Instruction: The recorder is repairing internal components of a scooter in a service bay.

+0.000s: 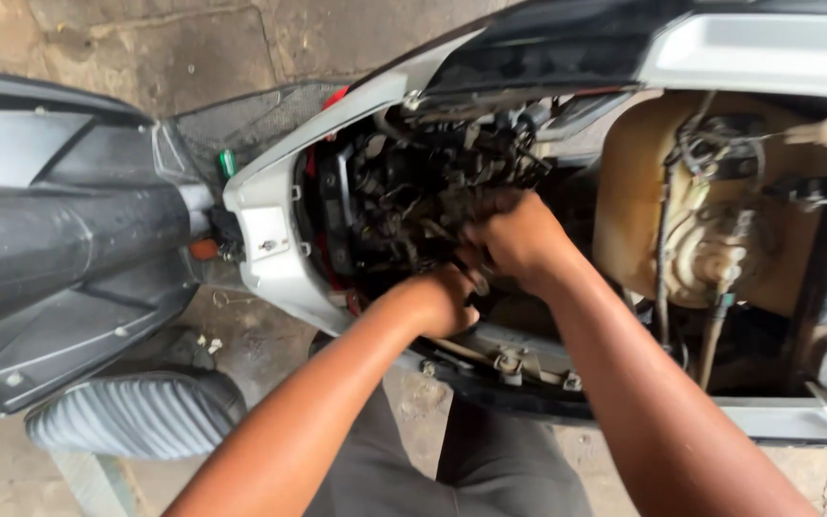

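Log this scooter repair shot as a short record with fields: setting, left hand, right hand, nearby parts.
Setting: opened scooter body on a concrete floor
Left hand: reaching into the wiring bundle, fingers hidden
Right hand: closed over parts in the same bundle, grip unclear
Nearby parts: tan fuel tank at right, ribbed footrest lower left, second scooter's dark panel at left

Both hands, left hand (pixel 442 302) beside right hand (pixel 519 235), sit inside the engine bay (pixel 413 191), left of the fuel tank (pixel 643 191).
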